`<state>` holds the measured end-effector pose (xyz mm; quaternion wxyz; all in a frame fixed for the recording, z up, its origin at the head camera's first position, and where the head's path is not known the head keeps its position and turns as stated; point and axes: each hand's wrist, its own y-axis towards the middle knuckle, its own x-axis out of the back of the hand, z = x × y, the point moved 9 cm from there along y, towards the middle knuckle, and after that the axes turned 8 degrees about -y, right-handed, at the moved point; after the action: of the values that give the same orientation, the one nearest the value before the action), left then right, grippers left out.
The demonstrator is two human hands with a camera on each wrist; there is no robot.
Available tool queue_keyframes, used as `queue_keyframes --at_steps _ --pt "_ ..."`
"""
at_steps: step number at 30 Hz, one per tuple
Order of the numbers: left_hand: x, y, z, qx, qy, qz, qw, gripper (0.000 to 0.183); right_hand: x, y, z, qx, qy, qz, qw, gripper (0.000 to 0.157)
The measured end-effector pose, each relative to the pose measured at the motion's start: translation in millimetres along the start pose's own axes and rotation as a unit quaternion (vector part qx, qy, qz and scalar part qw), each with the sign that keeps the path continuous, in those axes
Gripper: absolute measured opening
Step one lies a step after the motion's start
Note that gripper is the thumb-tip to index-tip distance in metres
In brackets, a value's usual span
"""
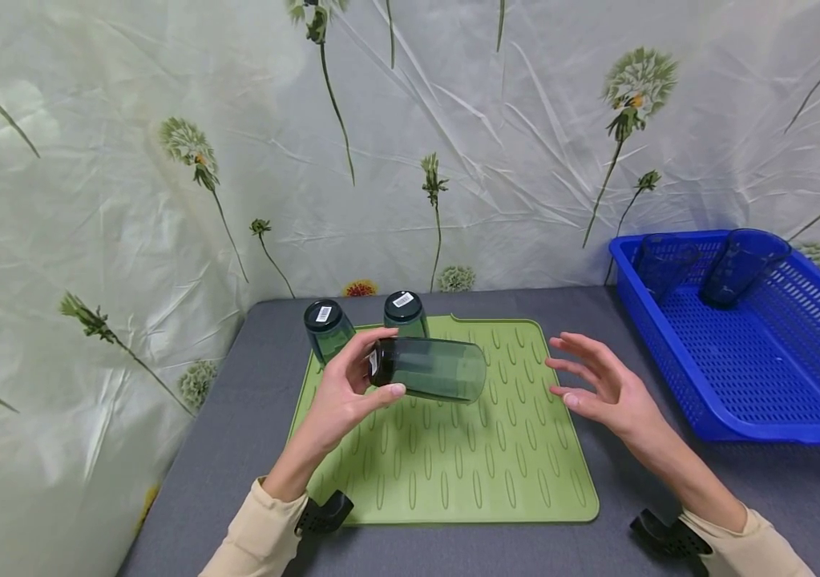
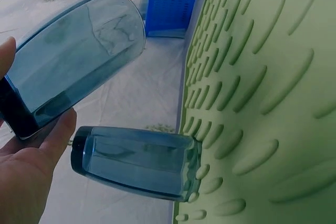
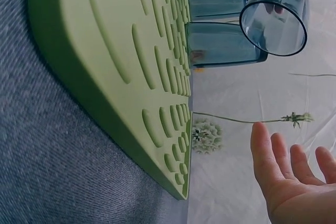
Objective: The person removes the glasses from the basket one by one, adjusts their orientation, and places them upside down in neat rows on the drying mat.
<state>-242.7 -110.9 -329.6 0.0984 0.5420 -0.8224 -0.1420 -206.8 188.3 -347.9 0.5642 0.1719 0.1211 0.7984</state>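
My left hand (image 1: 341, 397) grips a tinted drinking glass (image 1: 434, 369) by its dark base, thumb below and fingers above. The glass lies sideways in the air over the green drying mat (image 1: 453, 481), its mouth towards the right. Two more such glasses stand upside down at the mat's back left: one glass (image 1: 328, 324) at the corner, another glass (image 1: 405, 312) beside it, with white labels on their bases. My right hand (image 1: 611, 393) hovers by the mat's right edge, fingers spread and holding nothing. In the right wrist view the held glass (image 3: 275, 19) shows its open rim.
A blue plastic basket (image 1: 712, 401) stands on the right of the grey tabletop (image 1: 215, 481). Inside it are two glasses, one tilted glass (image 1: 741, 268) and another glass (image 1: 662, 260) against the left wall. A flowered sheet (image 1: 510, 160) hangs behind the table.
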Motion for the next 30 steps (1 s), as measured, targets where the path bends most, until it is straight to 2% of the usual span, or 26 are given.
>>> queue_keyframes --at_steps 11,19,26,30 --pt "8.6 -3.2 -3.4 -0.005 0.012 -0.021 0.9997 0.066 4.1 -2 -9 -0.022 -0.016 -0.002 1.000 0.068" --pt "11.9 -3.9 -3.4 -0.010 0.024 -0.023 0.9994 0.069 5.0 -1 -11 -0.017 -0.019 0.002 1.000 0.068" --pt "14.3 -2.8 -2.1 0.002 0.009 -0.030 0.9995 0.073 5.3 -1 -10 -0.007 -0.022 0.003 1.000 0.070" --pt "16.5 -1.7 -2.4 -0.002 0.011 -0.032 0.9994 0.072 4.2 0 -9 -0.005 -0.022 0.006 1.000 0.070"
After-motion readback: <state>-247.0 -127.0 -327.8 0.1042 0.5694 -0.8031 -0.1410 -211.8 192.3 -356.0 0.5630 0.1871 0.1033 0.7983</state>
